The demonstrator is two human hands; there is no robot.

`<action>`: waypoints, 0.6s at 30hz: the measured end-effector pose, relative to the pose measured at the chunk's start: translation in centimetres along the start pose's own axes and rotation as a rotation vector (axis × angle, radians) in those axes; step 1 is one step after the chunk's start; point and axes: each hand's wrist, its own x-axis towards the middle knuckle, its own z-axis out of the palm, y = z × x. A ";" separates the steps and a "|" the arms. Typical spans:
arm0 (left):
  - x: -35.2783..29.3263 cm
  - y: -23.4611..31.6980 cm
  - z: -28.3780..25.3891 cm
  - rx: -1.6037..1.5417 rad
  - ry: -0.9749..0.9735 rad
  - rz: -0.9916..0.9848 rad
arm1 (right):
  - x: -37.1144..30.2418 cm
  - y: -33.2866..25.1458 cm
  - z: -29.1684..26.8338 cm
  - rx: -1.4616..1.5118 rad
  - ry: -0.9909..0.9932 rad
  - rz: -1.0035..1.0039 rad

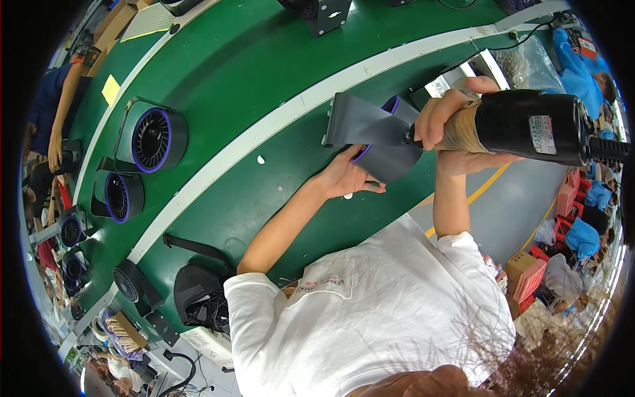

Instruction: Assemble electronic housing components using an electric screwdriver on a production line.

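Observation:
A black electric screwdriver (529,126) lies nearly level in my right hand (444,122). My fingers wrap round its tan-taped front part, and its cable leaves from the back end at the right. The tip meets the side of a dark grey fan (395,162) with a purple ring. A flat grey bracket (357,122) is on that fan's far left side. From the near left, my left hand (347,175) grips the fan's housing, thumb at the bracket and fingers bent round the edge. Part of the fan is hidden behind the bracket and my right hand.
Two fans with purple rings (159,140) stand on the green bench (218,86) at the left. A white rail (264,129) curves across it. A black fan housing (198,291) lies near my left elbow. A clear plastic bag (529,63) sits far right. Other people work on both sides.

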 end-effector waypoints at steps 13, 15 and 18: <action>-3.0 4.1 1.4 0.163 0.365 0.163 | -1.2 -0.2 -1.9 0.087 0.252 -0.008; -5.2 7.2 2.2 0.647 0.586 0.476 | -1.7 -0.5 -4.0 0.128 0.364 0.027; -9.6 14.9 2.8 1.105 0.998 0.510 | -2.6 -0.9 -8.8 -0.164 0.619 0.159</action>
